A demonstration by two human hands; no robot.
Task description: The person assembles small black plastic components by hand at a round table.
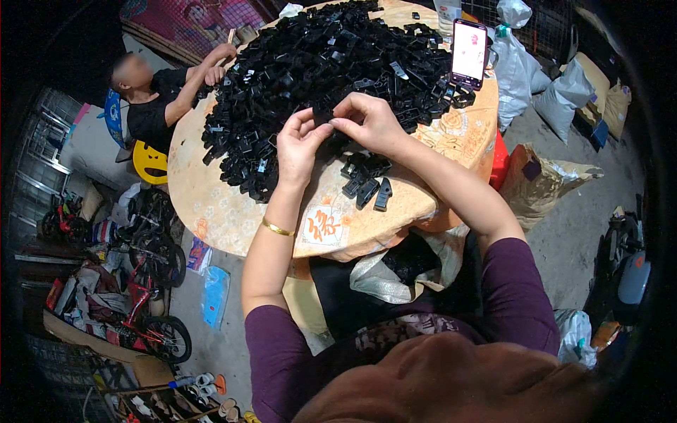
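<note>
Over the near side of a big heap of small black plastic parts (282,77), my two hands meet with thumb tips nearly touching. A small black plastic part (323,115) shows between them, dark against the heap, so its outline is hard to make out. My left hand (299,144) pinches it from the left, fingers curled. From the other side my right hand (372,123) pinches it with thumb and forefinger. Just below my right hand lies a small separate group of black plastic pieces (368,185) on the tablecloth.
The heap covers much of a round table with a flowered orange cloth (226,229). A lit phone (469,55) stands upright at the right. At the far left a person (155,99) reaches to the heap's edge. White sacks (564,99) stand right; bicycles (151,310) stand left.
</note>
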